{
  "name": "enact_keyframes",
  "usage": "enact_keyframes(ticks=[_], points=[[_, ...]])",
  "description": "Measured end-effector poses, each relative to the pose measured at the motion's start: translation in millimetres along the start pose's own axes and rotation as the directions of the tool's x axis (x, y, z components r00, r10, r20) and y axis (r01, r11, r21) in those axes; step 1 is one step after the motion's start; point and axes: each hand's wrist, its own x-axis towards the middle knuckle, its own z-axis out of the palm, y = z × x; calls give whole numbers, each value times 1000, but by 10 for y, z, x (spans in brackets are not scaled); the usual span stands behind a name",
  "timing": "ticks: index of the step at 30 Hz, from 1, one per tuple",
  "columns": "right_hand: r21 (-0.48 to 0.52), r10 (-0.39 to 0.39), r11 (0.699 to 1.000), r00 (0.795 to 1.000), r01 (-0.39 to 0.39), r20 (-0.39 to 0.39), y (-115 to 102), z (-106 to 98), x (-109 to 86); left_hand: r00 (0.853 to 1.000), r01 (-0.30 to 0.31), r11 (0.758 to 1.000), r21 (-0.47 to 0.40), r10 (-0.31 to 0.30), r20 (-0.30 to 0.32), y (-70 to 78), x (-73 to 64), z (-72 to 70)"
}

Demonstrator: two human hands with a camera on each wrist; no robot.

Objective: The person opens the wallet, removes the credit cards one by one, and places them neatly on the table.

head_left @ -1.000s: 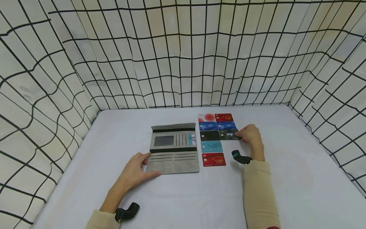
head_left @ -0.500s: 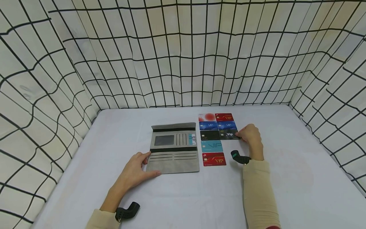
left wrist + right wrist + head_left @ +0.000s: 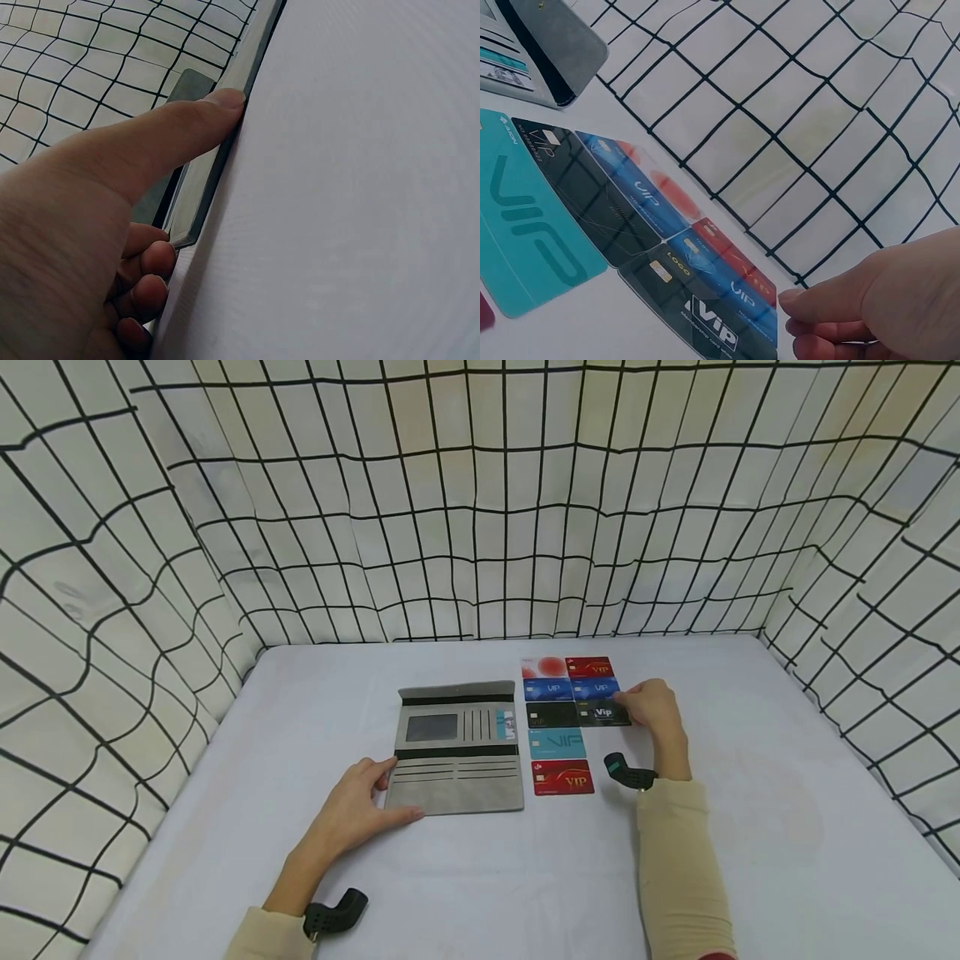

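A grey wallet (image 3: 453, 795) lies unfolded, with card slots, a clear window and a card partly showing at its right. My left hand (image 3: 347, 812) holds its near left corner, thumb along the front edge and fingers at the side. To the right, several cards lie in two columns. My right hand (image 3: 654, 708) is at the right edge of a blue VIP card (image 3: 594, 687), just above a dark Vip card (image 3: 602, 712). In the right wrist view the thumb tip is right at the blue card's edge, the other fingers bent below it.
In the left column lie a white-and-red card (image 3: 542, 667), a second blue card (image 3: 547, 690), a black card (image 3: 551, 715), a teal card (image 3: 557, 743) and a red VIP card (image 3: 562, 777). Another red card (image 3: 588, 667) tops the right column. Black netting (image 3: 502, 510) rises behind the white table (image 3: 480, 893).
My right hand has shifted slightly up and away from the dark Vip card to the blue card's edge, baring the dark card's right end. My left hand stays on the wallet corner.
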Motion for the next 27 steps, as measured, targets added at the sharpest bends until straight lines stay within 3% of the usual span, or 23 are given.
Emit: enact_keyframes(ticks=[16, 27], points=[[22, -69, 997, 998, 70, -8, -130, 90, 4, 1000, -1, 1000, -13, 0, -15, 1, 0, 3], [48, -176, 983, 984, 177, -21, -255, 180, -42, 1000, 3, 1000, -11, -3, -6, -12, -6, 12]])
